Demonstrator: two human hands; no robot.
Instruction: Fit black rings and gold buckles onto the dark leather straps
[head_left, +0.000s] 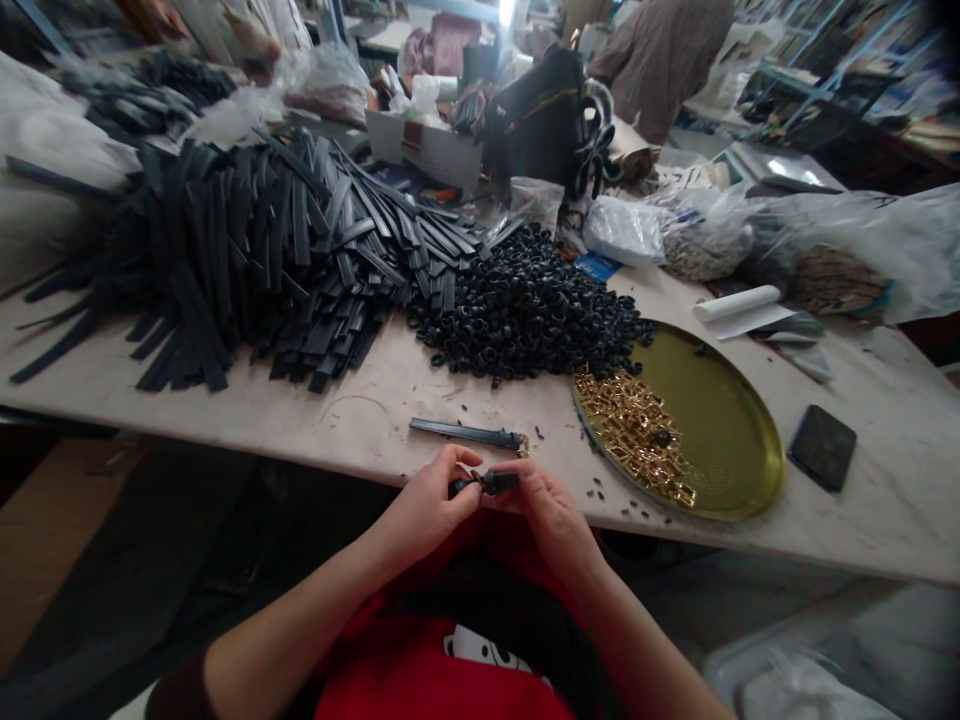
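Note:
Both hands meet at the table's front edge, around a short black strap piece [501,482]. My left hand [439,497] pinches its left part; my right hand [546,503] grips the right end between thumb and fingers. A small dark loop or buckle seems to sit between them, too small to make out. Just beyond my hands, a black strap [465,432] with a gold buckle [523,446] at its right end lies on the table. Gold buckles [634,430] fill the left side of a round gold tray [731,400]. Behind lies a heap of small black loops [532,305].
A large pile of black straps [247,220] covers the left of the table [360,415]. A dark phone [823,447] lies right of the tray. Plastic bags [705,240], a white roll [736,302] and a black bag [536,130] stand farther back. A person [664,60] is beyond the table.

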